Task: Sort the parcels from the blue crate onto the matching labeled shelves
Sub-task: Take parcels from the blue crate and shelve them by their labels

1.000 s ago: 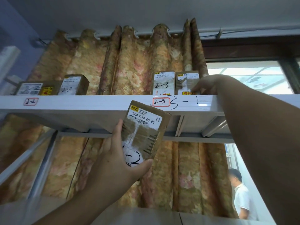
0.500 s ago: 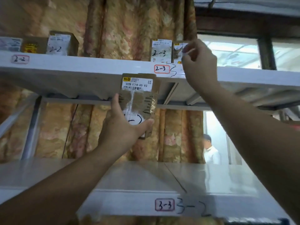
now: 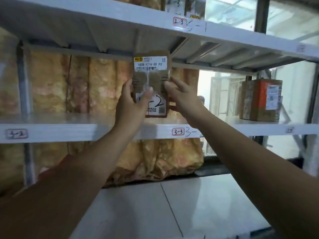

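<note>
A small brown cardboard parcel [image 3: 151, 78] with a white shipping label and a handwritten number ending in "-2" stands upright at the middle shelf [image 3: 51, 132], above the "3-3" label [image 3: 178, 131]. My left hand [image 3: 133, 100] grips its left side, thumb across the front. My right hand [image 3: 179, 95] holds its right edge, fingers behind it. Whether the parcel's base rests on the shelf board is hidden by my hands. The blue crate is out of view.
The middle shelf also carries a "3-2" label [image 3: 16, 134] at the left and a brown and orange parcel [image 3: 260, 100] at the right. The upper shelf [image 3: 103, 12] bears a "2-3" label [image 3: 179, 22] with parcels above it. A floral curtain [image 3: 72, 87] hangs behind; a lower shelf board [image 3: 172, 207] lies below.
My right hand left the upper shelf and came down onto the parcel's right edge. The view dropped, and the parcel moved from under the 2-3 shelf down to the 3-3 level.
</note>
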`<action>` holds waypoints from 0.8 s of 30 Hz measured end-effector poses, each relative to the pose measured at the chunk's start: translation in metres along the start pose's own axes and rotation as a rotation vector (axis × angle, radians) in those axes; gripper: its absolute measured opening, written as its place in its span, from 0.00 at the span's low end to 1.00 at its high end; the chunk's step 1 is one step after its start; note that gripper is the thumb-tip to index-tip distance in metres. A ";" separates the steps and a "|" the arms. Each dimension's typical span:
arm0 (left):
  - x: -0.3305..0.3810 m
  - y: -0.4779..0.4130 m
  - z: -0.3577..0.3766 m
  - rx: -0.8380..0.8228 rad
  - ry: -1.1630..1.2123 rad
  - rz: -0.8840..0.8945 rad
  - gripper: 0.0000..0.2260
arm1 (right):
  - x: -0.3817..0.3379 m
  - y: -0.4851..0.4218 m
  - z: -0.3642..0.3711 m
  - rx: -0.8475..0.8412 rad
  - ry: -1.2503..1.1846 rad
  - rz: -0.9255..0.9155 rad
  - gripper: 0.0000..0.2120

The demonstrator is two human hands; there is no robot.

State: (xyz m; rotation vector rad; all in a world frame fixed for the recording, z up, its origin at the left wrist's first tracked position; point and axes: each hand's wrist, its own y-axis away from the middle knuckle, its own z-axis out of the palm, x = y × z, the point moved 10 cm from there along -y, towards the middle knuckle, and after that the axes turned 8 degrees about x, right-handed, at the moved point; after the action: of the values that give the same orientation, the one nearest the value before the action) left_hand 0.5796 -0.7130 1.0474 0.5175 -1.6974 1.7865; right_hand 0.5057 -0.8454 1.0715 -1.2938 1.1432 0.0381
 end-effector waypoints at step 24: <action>-0.272 0.194 0.018 -0.128 0.064 -0.817 0.16 | 0.301 0.164 0.012 -0.017 0.209 0.405 0.19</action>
State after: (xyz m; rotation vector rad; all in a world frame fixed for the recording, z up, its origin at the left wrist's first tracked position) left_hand 0.6484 -0.7733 0.7256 0.9195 -1.2661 1.0806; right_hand 0.5647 -0.9444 0.7486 -1.0802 1.5749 0.2156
